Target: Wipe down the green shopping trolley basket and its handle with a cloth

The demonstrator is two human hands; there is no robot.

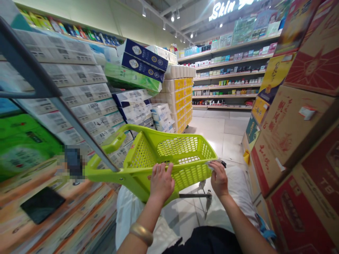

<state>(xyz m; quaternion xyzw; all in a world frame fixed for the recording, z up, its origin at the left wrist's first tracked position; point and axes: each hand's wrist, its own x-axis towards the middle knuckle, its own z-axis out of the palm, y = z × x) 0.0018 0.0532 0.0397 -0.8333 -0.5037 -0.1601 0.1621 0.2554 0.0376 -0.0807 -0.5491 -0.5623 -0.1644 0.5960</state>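
Note:
A lime-green plastic shopping cart [189, 176] stands in front of me, its perforated basket seen from the side. My left hand [162, 180] is closed over the near rim, fingers hooked across the edge. At the basket's right corner my right hand [219, 177] pinches a thin whitish wipe [211, 165] against the rim; most of the wipe is hidden under the fingers. A grey metal tube [81, 130] rises from the cart's handle end to a dark grey handle [29, 56] at upper left.
Stacked tissue packs [87, 95] line the left side. A dark tablet-like object [42, 204] lies on orange cartons [23, 229]. Cardboard boxes [280, 130] tower on the right. A white sack [237, 183] sits beside the cart. Stocked shelves [230, 72] stand behind the tiled aisle.

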